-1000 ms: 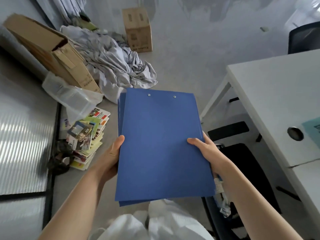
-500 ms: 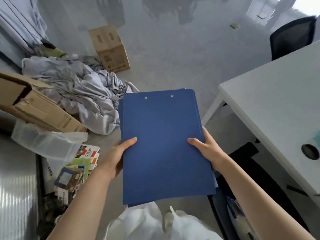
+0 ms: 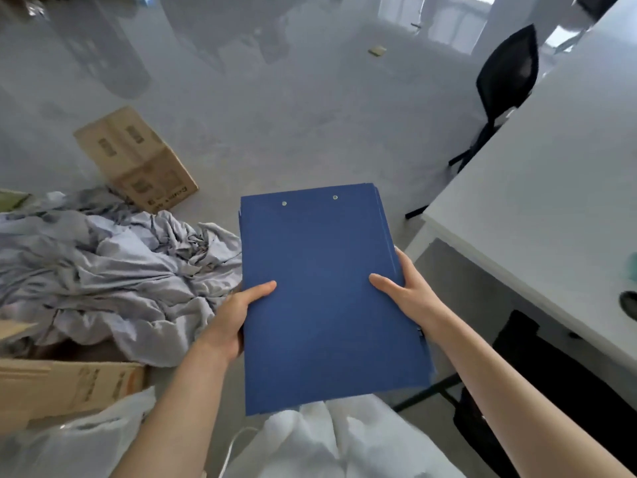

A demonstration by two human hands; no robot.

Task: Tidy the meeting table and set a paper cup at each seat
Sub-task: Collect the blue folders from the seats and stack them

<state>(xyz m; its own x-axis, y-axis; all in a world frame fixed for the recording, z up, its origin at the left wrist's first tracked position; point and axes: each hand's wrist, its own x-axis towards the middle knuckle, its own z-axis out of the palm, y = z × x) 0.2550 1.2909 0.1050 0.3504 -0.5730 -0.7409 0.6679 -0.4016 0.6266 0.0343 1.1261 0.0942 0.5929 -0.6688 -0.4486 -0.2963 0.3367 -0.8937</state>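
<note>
Holding the stack of blue folders (image 3: 327, 298) level above the floor, left hand (image 3: 231, 317) and right hand (image 3: 410, 298) pinch opposite edges, thumbs on top; keeping edges squared prevents slipping before reaching the desk (image 3: 537, 208).

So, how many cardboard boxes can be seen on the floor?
2. One box stands beyond the cloth heap; another box lies at the near left, cut by the frame edge. More may be hidden.
</note>
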